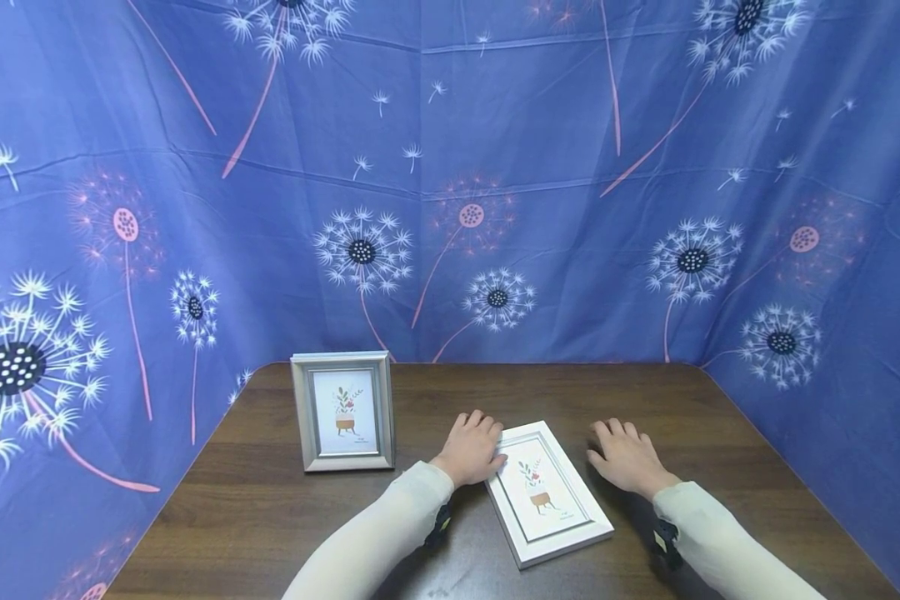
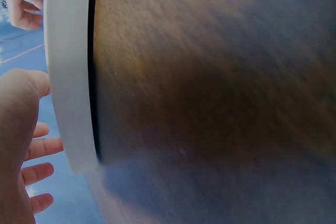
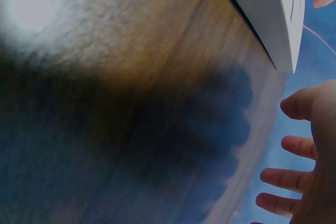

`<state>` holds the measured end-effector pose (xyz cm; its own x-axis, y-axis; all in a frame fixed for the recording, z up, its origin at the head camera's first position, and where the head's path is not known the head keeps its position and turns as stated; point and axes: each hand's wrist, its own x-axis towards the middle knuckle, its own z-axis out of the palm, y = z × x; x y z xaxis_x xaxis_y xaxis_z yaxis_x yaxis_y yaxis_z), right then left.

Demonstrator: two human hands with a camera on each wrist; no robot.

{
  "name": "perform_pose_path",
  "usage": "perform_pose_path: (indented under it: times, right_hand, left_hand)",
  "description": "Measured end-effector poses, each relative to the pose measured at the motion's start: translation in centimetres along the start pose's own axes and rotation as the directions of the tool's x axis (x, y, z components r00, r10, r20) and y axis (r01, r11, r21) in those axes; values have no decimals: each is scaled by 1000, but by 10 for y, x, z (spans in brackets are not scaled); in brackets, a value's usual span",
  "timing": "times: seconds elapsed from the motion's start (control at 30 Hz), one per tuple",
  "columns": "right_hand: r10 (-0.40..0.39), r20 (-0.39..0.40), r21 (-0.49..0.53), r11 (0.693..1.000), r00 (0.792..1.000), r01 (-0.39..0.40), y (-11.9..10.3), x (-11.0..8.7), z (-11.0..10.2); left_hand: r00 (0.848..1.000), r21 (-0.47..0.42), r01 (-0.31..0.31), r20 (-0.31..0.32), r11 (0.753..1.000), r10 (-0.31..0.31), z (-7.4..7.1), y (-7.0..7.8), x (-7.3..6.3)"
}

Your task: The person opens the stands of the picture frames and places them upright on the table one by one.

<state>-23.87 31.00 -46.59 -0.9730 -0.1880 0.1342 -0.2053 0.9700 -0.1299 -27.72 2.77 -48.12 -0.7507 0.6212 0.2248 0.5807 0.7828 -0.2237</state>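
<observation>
A white picture frame with a print of a potted plant lies flat and slanted on the table. My left hand is at its upper left corner, with the thumb over the edge and the other fingers loosely extended. In the left wrist view, the thumb and a finger of the left hand meet the pale side of the frame. To the right of the frame, apart from it, my right hand hovers low with fingers spread and nothing held. The right wrist view shows the right hand beside the frame's corner.
A silver-grey picture frame with a similar print stands upright on the left of the brown wooden table. Behind the table and along its sides hangs a blue cloth with dandelion patterns.
</observation>
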Motion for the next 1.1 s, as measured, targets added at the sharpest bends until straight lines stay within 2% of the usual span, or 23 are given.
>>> perform_pose_path:
  times: [0.27,0.57,0.87,1.1]
  right_hand:
    - [-5,-22,15,1000,1000,5,5,-4,3]
    - [13,4,27,1000,1000,-13,6,-4,7]
    - [29,5,33,999,1000,-29,5,-4,10]
    - [30,16,30,999,999,-30,7,-5,10]
  left_hand:
    - [999,12,-7,-45,1000,7,9,1,3]
    - [996,34,11,-88,999,-8,12,-1,6]
    - [997,-34,77,-23,996,-78,14,-2,10]
    - [998,8,66,-5,998,-65,17,0,12]
